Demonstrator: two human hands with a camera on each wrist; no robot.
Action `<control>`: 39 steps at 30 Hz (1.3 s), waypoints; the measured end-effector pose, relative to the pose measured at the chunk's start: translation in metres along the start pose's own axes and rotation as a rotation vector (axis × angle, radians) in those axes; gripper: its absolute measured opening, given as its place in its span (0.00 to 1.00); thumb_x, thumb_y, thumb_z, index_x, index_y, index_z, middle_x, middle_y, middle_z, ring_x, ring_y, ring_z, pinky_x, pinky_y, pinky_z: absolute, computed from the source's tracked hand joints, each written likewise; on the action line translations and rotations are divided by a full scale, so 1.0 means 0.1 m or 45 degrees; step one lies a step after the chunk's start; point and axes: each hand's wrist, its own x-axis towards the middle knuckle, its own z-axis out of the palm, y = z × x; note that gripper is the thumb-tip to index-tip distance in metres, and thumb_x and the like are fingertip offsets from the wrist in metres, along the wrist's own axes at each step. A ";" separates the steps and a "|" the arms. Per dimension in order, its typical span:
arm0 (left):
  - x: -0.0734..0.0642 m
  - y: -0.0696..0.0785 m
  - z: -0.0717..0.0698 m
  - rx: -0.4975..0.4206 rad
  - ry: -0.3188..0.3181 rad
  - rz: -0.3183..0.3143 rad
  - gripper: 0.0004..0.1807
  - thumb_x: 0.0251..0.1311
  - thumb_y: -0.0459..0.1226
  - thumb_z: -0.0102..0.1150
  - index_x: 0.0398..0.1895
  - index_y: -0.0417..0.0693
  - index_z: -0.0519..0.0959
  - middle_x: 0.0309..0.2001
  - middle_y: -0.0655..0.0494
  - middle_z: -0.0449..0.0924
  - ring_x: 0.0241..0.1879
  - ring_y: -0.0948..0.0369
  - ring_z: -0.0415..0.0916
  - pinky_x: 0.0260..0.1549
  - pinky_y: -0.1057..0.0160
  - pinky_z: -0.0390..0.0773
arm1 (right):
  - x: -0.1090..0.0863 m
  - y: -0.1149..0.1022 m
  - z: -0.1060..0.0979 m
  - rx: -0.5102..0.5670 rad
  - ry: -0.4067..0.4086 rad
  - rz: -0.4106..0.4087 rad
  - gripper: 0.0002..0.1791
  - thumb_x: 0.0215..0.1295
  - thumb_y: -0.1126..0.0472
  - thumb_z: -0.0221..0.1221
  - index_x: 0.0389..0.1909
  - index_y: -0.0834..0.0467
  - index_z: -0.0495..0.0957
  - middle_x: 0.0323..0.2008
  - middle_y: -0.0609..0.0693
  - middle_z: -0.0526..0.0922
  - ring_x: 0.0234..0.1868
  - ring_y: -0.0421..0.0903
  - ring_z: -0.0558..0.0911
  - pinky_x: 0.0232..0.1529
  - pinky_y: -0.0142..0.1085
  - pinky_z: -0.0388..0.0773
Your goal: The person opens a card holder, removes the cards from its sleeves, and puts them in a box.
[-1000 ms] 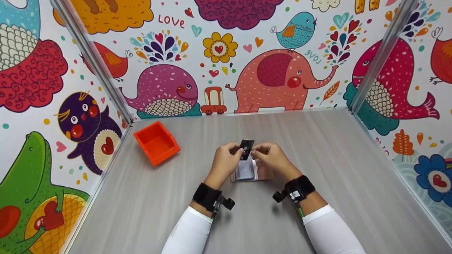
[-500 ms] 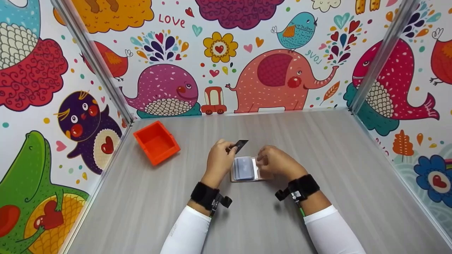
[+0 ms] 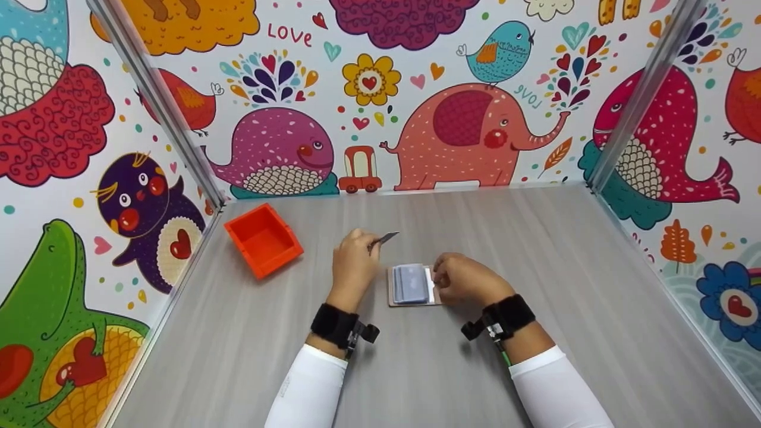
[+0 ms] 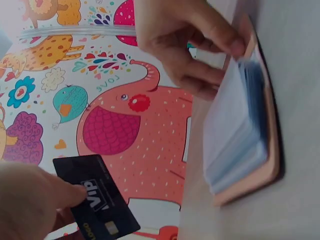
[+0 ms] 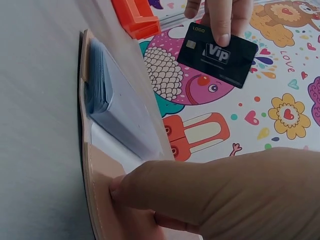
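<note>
Thin black plastic card marked "Vip" (image 4: 105, 201): held in the air, apart from the open tan leather-look card holder (image 4: 252, 181) on the grey wood-grain table (image 3: 404, 362). Left hand (image 3: 355, 261) pinched it by one long edge, thumb on the printed face. Right hand (image 3: 469, 280) had a fingertip on the holder's tan flap (image 5: 102, 170); could not tell whether it pinched. Judged the card light, stiff, slightly slippery, hardly fragile; clear plastic sleeves (image 3: 410, 284) judged floppy. Best hold: opposite faces, near an edge.

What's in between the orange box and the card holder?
The person's left hand, pinching a black card, shows between them in the head view.
</note>
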 end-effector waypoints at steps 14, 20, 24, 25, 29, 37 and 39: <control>0.08 -0.75 -0.54 0.401 0.051 -0.061 0.09 0.71 0.33 0.67 0.48 0.43 0.94 0.43 0.43 0.87 0.50 0.40 0.87 0.46 0.41 0.75 | 0.01 -0.04 -0.01 0.009 0.006 0.009 0.10 0.57 0.72 0.71 0.36 0.57 0.94 0.56 0.51 0.89 0.51 0.48 0.85 0.52 0.45 0.86; 0.04 -1.06 -0.83 0.475 0.052 -0.180 0.11 0.70 0.30 0.62 0.47 0.38 0.92 0.45 0.37 0.86 0.51 0.36 0.84 0.49 0.36 0.75 | 0.01 -0.02 0.00 0.014 0.010 0.010 0.09 0.56 0.72 0.74 0.36 0.58 0.93 0.53 0.51 0.89 0.48 0.47 0.83 0.50 0.45 0.86; 0.04 -1.18 -0.92 0.531 0.054 -0.236 0.13 0.71 0.27 0.58 0.48 0.35 0.91 0.46 0.35 0.86 0.52 0.36 0.84 0.53 0.34 0.73 | 0.01 -0.01 -0.01 0.020 0.011 0.012 0.08 0.56 0.72 0.74 0.36 0.58 0.93 0.52 0.51 0.88 0.48 0.47 0.83 0.50 0.45 0.86; 0.04 -1.21 -0.93 0.543 0.053 -0.251 0.13 0.72 0.27 0.57 0.49 0.34 0.91 0.47 0.35 0.86 0.52 0.36 0.83 0.54 0.34 0.73 | 0.01 -0.01 0.00 0.020 0.010 0.014 0.08 0.56 0.72 0.74 0.36 0.58 0.93 0.52 0.51 0.88 0.48 0.47 0.83 0.50 0.45 0.86; 0.02 -1.29 -0.91 0.581 0.040 -0.319 0.14 0.76 0.25 0.55 0.50 0.32 0.91 0.49 0.32 0.87 0.53 0.35 0.83 0.55 0.34 0.70 | 0.00 -0.01 0.00 0.025 0.000 0.033 0.08 0.57 0.71 0.74 0.36 0.57 0.93 0.54 0.50 0.88 0.50 0.47 0.83 0.52 0.45 0.86; 0.05 -1.40 -0.80 0.639 -0.045 -0.362 0.16 0.77 0.24 0.51 0.49 0.29 0.90 0.50 0.29 0.88 0.53 0.34 0.84 0.58 0.31 0.71 | 0.00 -0.01 0.00 0.034 0.013 0.039 0.09 0.57 0.71 0.74 0.37 0.57 0.94 0.55 0.51 0.89 0.51 0.48 0.84 0.54 0.46 0.87; 0.07 -1.43 -0.78 0.640 -0.071 -0.363 0.17 0.78 0.24 0.49 0.50 0.28 0.90 0.50 0.29 0.88 0.53 0.33 0.84 0.59 0.31 0.71 | 0.00 -0.01 0.00 0.038 0.019 0.037 0.09 0.56 0.71 0.75 0.37 0.57 0.94 0.55 0.52 0.90 0.51 0.48 0.85 0.54 0.47 0.87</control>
